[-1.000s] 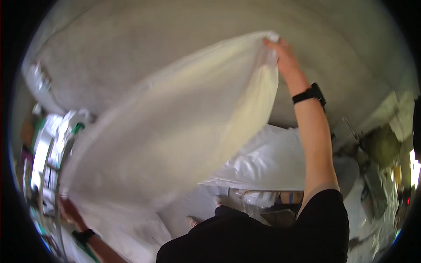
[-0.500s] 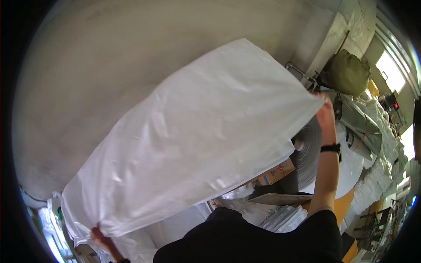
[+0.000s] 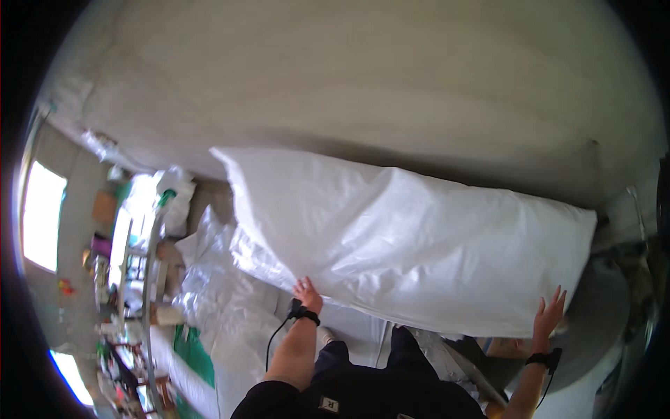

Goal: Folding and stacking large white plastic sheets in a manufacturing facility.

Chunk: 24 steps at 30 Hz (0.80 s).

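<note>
A large white plastic sheet [image 3: 433, 244] lies in a long, creased layer in front of me, its far edge by the wall. At its near edge on the left, my left hand [image 3: 308, 296] touches the sheet with fingers stretched out, and creases run up from there. Toward the right end, my right hand [image 3: 548, 320] rests against the near edge, open with its fingers spread. What the sheet covers is mostly hidden. Black bands with cables are on both wrists.
A plain wall [image 3: 391, 77] rises behind the sheet. Crumpled clear plastic [image 3: 234, 321] is heaped at left, beside a green sheet [image 3: 194, 355] and a metal rail [image 3: 148, 300]. A big grey roll [image 3: 601, 318] stands at right, near a cardboard box [image 3: 506, 347].
The raised, stretched sheet has come down and lies lower along the wall. My right hand has let go of its corner and lowered; my left has loosened. My view has swung left.
</note>
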Motion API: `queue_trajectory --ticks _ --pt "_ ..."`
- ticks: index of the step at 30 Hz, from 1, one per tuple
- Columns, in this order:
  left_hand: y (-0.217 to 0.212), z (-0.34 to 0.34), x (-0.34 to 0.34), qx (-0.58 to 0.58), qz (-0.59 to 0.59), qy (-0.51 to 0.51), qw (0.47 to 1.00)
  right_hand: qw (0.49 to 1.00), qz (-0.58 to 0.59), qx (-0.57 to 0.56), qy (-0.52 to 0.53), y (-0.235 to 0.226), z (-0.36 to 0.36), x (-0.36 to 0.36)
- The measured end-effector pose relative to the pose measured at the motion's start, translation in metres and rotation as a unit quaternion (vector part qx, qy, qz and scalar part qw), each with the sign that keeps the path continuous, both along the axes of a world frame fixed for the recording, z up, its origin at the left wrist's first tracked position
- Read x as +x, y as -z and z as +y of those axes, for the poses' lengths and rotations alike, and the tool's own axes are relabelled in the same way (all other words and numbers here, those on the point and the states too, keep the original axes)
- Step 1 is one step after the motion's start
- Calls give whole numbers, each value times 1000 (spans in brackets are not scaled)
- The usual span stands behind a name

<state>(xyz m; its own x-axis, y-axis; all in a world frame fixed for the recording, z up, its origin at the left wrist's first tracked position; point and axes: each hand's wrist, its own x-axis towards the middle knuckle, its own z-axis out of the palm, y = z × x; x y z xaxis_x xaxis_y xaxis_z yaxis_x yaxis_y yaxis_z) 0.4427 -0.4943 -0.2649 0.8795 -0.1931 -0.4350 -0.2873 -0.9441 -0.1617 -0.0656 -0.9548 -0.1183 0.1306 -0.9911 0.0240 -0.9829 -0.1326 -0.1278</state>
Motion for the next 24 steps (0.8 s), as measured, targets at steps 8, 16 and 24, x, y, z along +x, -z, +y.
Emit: queue_trajectory --ticks 8,16,24 --pt "26 97 25 -370 31 -293 881 950 184 92 -237 91 -7 146" --pt "16 107 129 -633 130 -565 513 936 261 101 -215 58 12 223" --pt "43 110 233 -652 160 -634 384 794 155 124 -575 35 245 290"
